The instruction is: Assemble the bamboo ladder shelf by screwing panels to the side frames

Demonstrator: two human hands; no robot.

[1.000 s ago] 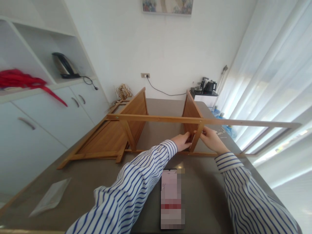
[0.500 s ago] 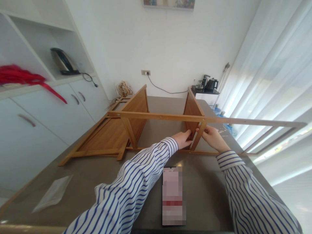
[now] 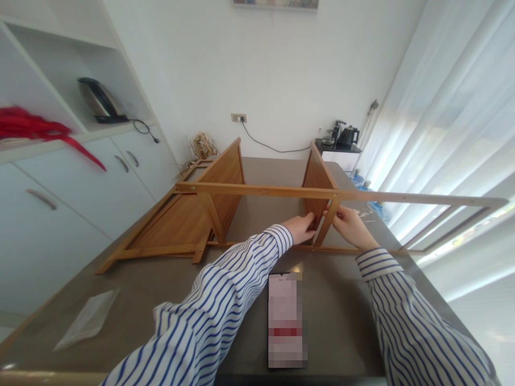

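A wooden frame of light brown rails [image 3: 263, 190] lies on its side on the table [image 3: 237, 321], with two upright wooden boards inside it. At the right-hand board [image 3: 317, 177], my left hand [image 3: 301, 229] has its curled fingers and thumb against the lower near part. On the other side of the slanted crossbar [image 3: 328, 220], my right hand [image 3: 353, 226] is closed, thumb and fingertips pinched close to the same board. Anything in that pinch is hidden by the crossbar. The left-hand board [image 3: 223, 185] stands apart from both hands.
A flat wooden panel piece [image 3: 161, 228] lies at the left of the frame. Near me are a phone [image 3: 284, 300] and a clear plastic bag [image 3: 88, 316]. White cabinets [image 3: 56, 185] with a kettle [image 3: 100, 102] stand left; a curtain [image 3: 454, 134] hangs right.
The view has shifted very slightly. Both hands stay in the same place at the right-hand board, and the frame keeps its position.
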